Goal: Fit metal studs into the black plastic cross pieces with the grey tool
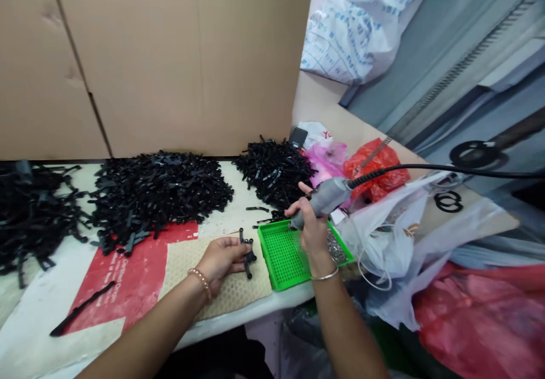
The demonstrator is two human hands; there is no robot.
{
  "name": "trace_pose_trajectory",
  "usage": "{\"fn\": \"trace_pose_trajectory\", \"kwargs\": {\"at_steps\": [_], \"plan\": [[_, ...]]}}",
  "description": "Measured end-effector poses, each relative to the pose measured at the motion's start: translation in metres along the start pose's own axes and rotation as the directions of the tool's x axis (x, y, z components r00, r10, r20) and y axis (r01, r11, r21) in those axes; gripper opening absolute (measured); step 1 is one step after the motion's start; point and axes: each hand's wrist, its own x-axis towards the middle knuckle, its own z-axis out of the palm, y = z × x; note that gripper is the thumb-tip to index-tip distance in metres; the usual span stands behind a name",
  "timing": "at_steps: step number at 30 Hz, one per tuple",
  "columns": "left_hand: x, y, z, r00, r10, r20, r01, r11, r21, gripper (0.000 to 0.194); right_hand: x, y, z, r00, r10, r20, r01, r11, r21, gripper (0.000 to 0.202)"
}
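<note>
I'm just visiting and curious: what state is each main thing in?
Black parts: pinched in the left hand
Gray corded tool: gripped in the right hand, tilted
Green tray: uncovered, holding metal pieces
Textured mat: lying flat
Black piles: loosely heaped
Orange-red bag: crumpled
White printed bag: creased

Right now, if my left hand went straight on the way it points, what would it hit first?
Probably the green tray, just beyond the black parts your left hand holds; its height is unclear, so it might pass above.
</note>
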Motion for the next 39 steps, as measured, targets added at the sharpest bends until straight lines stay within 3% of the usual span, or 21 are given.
{"fn": "trace_pose_trajectory", "kwargs": {"at_steps": [2, 4, 16, 39], "plan": [[-0.002, 0.002, 0.0, 1.0, -0.006, -0.023, 0.006, 1.0, -0.011, 0.006, 0.003, 0.006, -0.013, 0.993, -0.01, -0.12, 0.016, 0.999, 0.052, 0.03], [-0.003, 0.004, 0.001, 0.999, -0.008, -0.049, 0.006, 1.0, -0.027, 0.007, 0.004, 0.013, -0.023, 0.987, 0.003, -0.16, 0.014, 0.994, 0.106, 0.03], [-0.009, 0.011, 0.005, 0.996, -0.033, -0.083, 0.029, 0.998, -0.055, 0.01, -0.004, 0.023, -0.03, 0.992, 0.098, -0.079, -0.081, 0.977, 0.198, 0.029], [-0.007, 0.01, 0.004, 0.997, -0.044, -0.063, 0.041, 0.998, -0.045, 0.009, -0.006, 0.033, -0.03, 0.997, 0.071, -0.028, -0.068, 0.993, 0.101, 0.029]]}}
